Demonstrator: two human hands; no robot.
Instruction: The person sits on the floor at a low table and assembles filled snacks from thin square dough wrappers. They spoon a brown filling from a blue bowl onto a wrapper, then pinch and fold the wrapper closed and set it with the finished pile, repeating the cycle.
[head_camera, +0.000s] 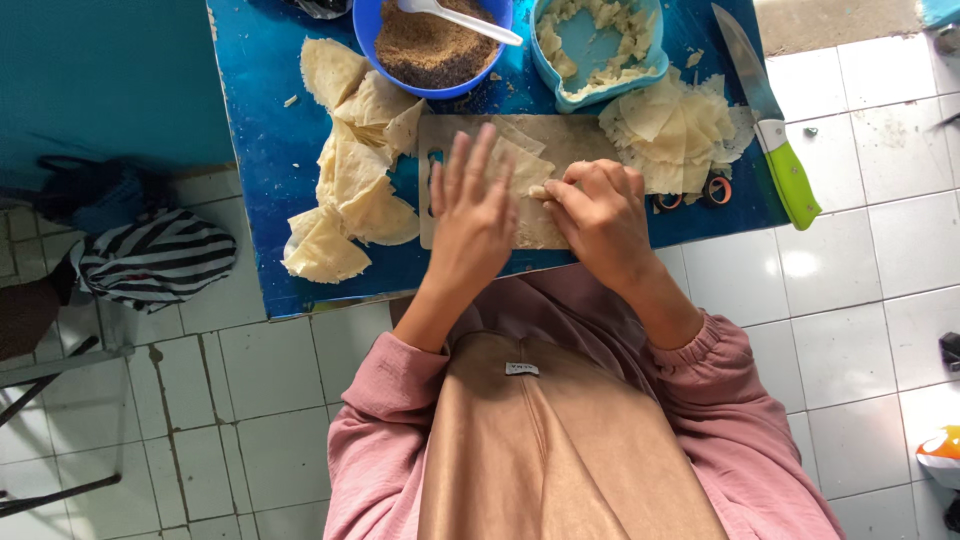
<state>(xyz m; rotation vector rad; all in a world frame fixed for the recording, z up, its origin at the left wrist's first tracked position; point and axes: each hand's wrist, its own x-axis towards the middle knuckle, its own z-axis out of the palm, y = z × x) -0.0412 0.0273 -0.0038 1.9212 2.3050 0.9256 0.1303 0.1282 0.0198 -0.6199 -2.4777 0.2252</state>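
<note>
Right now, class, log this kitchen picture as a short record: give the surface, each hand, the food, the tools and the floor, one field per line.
surface: blue table with a cutting board on it
left hand: flat, fingers spread, pressing a wrapper on the board
right hand: fingers bent, pinching the wrapper's edge
food: folded pieces at left; wrapper stack at right
bowls: blue bowl of brown filling with a white spoon; light blue dish of scraps
tools: green-handled knife
floor: white tiles

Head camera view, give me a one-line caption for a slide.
Both hands, left hand flat and right hand pinching, fold a pastry wrapper on a cutting board atop a blue table.
</note>
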